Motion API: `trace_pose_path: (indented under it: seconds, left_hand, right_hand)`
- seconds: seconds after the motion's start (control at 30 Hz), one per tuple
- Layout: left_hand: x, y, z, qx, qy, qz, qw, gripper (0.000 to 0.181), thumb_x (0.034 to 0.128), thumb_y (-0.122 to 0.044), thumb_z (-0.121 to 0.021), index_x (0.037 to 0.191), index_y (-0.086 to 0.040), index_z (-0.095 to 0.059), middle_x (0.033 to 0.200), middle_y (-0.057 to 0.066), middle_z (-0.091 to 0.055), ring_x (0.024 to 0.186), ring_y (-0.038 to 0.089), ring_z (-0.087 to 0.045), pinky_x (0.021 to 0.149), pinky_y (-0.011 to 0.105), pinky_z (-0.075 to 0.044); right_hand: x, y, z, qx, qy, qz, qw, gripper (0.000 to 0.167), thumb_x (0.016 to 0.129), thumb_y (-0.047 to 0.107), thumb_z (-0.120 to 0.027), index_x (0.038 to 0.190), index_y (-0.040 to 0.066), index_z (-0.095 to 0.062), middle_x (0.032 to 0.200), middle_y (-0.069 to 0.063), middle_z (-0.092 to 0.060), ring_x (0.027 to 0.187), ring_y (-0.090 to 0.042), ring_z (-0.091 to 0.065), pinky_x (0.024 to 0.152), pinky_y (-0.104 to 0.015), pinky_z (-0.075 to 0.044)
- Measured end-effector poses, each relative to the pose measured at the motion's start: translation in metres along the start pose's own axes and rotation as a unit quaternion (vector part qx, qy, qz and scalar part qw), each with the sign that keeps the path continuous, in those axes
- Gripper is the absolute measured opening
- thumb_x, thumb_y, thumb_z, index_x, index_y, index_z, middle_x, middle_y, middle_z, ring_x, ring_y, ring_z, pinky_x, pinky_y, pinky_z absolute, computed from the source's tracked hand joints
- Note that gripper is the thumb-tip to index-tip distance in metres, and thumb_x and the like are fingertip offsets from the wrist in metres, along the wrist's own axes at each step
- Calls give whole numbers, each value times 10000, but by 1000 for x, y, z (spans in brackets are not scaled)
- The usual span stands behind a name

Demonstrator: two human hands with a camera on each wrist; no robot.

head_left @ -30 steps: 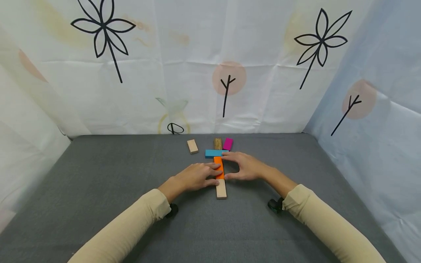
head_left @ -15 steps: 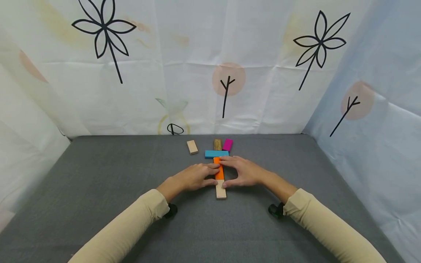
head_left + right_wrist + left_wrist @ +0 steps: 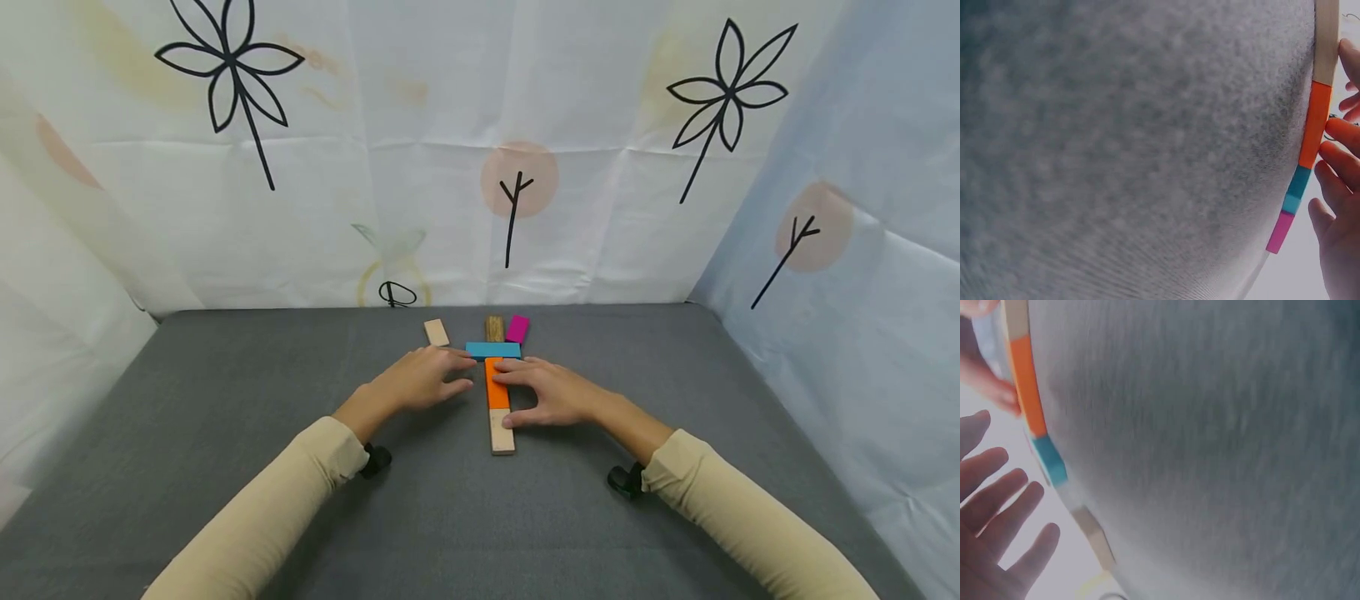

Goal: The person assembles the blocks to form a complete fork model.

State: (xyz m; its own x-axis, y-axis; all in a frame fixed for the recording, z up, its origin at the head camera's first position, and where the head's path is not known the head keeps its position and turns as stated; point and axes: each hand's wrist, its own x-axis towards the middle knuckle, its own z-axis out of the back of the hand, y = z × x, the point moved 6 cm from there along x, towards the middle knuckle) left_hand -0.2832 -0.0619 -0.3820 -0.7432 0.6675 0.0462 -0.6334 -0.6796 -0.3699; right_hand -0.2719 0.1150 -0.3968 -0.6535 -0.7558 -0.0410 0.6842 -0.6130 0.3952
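In the head view, an orange block (image 3: 497, 398) and a plain wooden block (image 3: 502, 442) lie end to end on the grey cloth. A blue block (image 3: 492, 350) lies crosswise at the orange one's far end. Beyond it sit a brown speckled block (image 3: 495, 328) and a magenta block (image 3: 517, 328). My right hand (image 3: 553, 393) rests its fingertips on the orange block, its thumb at the plain one. My left hand (image 3: 418, 379) hovers left of the blue block, holding nothing; the left wrist view shows its fingers (image 3: 1010, 512) spread.
A second plain wooden block (image 3: 436, 332) lies apart at the back left, just beyond my left hand. Printed fabric walls (image 3: 420, 167) enclose the grey cloth-covered table (image 3: 225, 400) at the back and sides.
My left hand has left the orange and plain blocks and moved away to the left and back. My right hand has slid slightly nearer, its thumb now at the plain block.
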Motion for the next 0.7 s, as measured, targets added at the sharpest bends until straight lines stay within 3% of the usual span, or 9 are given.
trace_pose_path:
  seconds: [0.23, 0.43, 0.57, 0.7]
  left_hand:
    - [-1, 36, 15, 178, -309, 715, 9968, 457, 988, -258, -645, 1391, -48, -591, 1463, 149, -517, 1262, 343, -561, 999, 528, -468]
    - [-5, 69, 16, 99, -202, 1376, 9902, 512, 1019, -286, -591, 1466, -55, -502, 1564, 190, -362, 1411, 384, -377, 1086, 592, -354]
    - [-7, 81, 13, 67, 9, 1543, 9880, 538, 1036, -319, -549, 1491, -45, -460, 1583, 206, -316, 1453, 401, -287, 1124, 609, -282]
    - [-7, 81, 12, 28, 89, 1499, 9887, 543, 1041, -319, -537, 1497, -40, -447, 1583, 207, -315, 1448, 417, -287, 1130, 616, -261]
  right_hand:
    - [2, 0, -1, -148, 180, -35, 9997, 696, 917, 515, -673, 1449, 87, -537, 1582, -63, -373, 1426, -443, -325, 1128, -601, -292]
    - [2, -1, -1, -188, 153, 52, 9997, 689, 913, 499, -684, 1432, 65, -551, 1567, -90, -394, 1436, -435, -310, 1141, -598, -269]
    - [2, 0, -2, -225, 147, 82, 9996, 691, 912, 498, -686, 1431, 61, -551, 1566, -88, -396, 1446, -411, -304, 1154, -578, -258]
    - [1, 0, -2, -189, 151, 50, 9997, 691, 911, 496, -689, 1434, 68, -549, 1570, -76, -389, 1452, -402, -299, 1161, -564, -253]
